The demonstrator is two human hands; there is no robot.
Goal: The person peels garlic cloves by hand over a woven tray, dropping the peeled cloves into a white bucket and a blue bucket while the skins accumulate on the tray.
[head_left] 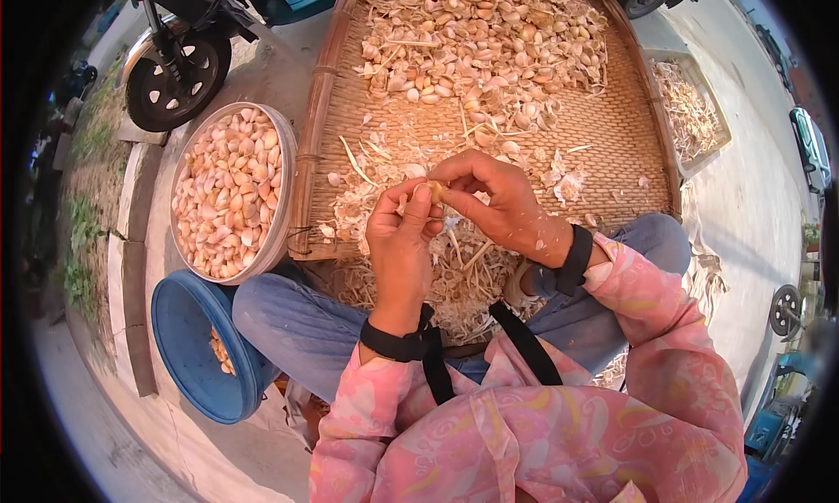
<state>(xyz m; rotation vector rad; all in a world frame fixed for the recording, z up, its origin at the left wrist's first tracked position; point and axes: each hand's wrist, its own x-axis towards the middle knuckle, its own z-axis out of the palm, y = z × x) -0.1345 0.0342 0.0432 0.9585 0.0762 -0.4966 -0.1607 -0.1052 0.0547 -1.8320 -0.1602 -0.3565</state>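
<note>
Pink patterned sleeves (559, 433) fill the near edge; black straps at both wrists. Both hands meet at centre, above the near rim of a woven tray (316, 145) that rests on the lap.

Left hand (400, 245): fingers curled, thumb and fingertips pinched on a garlic clove (436, 191). Right hand (496, 199): closed on the same clove from the right, fingertips touching it. Clove is held in the air between the two hands, just over a heap of papery skins (454, 280).

Far half of tray: pile of loose cloves (485, 40), well apart from the hands. Left of tray, touching its rim: metal bowl (286, 184) full of cloves. Near left: blue bucket (188, 346), a few cloves visible inside. Far left: scooter wheel (175, 75). Far right: shallow tray (699, 66) holding skins.
</note>
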